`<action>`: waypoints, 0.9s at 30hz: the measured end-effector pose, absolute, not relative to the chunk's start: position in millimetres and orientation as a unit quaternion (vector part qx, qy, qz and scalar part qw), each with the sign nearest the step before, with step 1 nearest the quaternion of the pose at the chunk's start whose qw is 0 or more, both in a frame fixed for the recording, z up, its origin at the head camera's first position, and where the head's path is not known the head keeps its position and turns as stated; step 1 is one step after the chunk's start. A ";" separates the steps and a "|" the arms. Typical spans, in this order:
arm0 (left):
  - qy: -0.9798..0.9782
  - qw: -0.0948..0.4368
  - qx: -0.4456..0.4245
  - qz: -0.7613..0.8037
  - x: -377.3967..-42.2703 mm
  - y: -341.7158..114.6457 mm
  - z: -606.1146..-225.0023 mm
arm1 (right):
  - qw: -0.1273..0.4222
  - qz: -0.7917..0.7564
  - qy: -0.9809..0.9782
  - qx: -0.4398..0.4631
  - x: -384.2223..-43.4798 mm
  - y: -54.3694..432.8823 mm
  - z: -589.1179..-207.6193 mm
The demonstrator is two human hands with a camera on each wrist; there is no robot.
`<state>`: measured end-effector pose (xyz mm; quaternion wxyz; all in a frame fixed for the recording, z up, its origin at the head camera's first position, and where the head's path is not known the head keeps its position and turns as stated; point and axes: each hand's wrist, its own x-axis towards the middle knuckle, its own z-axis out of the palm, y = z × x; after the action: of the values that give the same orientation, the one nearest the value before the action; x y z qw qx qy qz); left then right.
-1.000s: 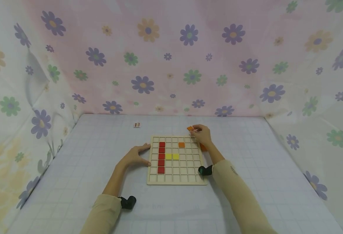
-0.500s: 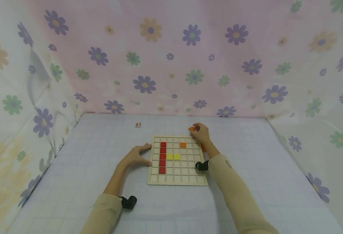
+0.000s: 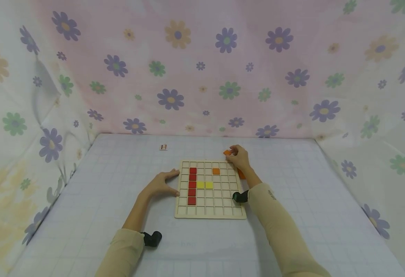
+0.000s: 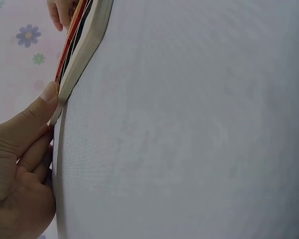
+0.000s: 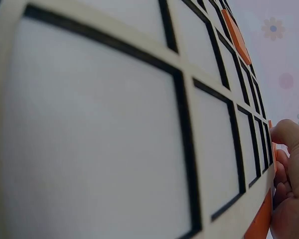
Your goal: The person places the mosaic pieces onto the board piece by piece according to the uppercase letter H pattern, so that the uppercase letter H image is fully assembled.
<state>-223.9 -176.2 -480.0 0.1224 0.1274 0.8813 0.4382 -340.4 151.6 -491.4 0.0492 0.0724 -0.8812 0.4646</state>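
Observation:
In the head view a square wooden grid board [image 3: 200, 211] lies mid-table. A column of several red tiles [image 3: 192, 185], two yellow tiles [image 3: 204, 185] and one orange tile [image 3: 216, 171] sit in its cells. My left hand [image 3: 158, 184] touches the board's left edge with thumb and fingers spread apart; in the left wrist view the thumb [image 4: 40, 105] rests at the edge. Beyond the far right corner, my right hand [image 3: 241, 157] pinches another orange tile [image 3: 227, 152]. Orange pieces [image 3: 241, 174] lie by the board's right edge, partly hidden by the right forearm.
A small printed card [image 3: 163, 147] lies at the back of the table, left of centre. Black wrist cameras [image 3: 152, 239] stick out from both sleeves, the right camera [image 3: 240, 197] overlapping the board's right side. Flowered cloth [image 3: 202, 77] walls in the back and sides.
The right hand keeps its pinch on the orange tile and has shifted only slightly, while the right forearm has moved a little inward. The left hand and the tiles on the board stay put.

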 end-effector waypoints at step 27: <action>0.880 0.131 0.118 0.441 -223.2 -174.7 -477.6 | 0.036 0.512 -0.848 0.131 -318.1 163.8 -482.3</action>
<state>-223.2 -174.7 -477.6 0.1313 0.1179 0.8800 0.4410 -318.1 163.8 -482.3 0.0363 0.1312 -0.8481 0.5120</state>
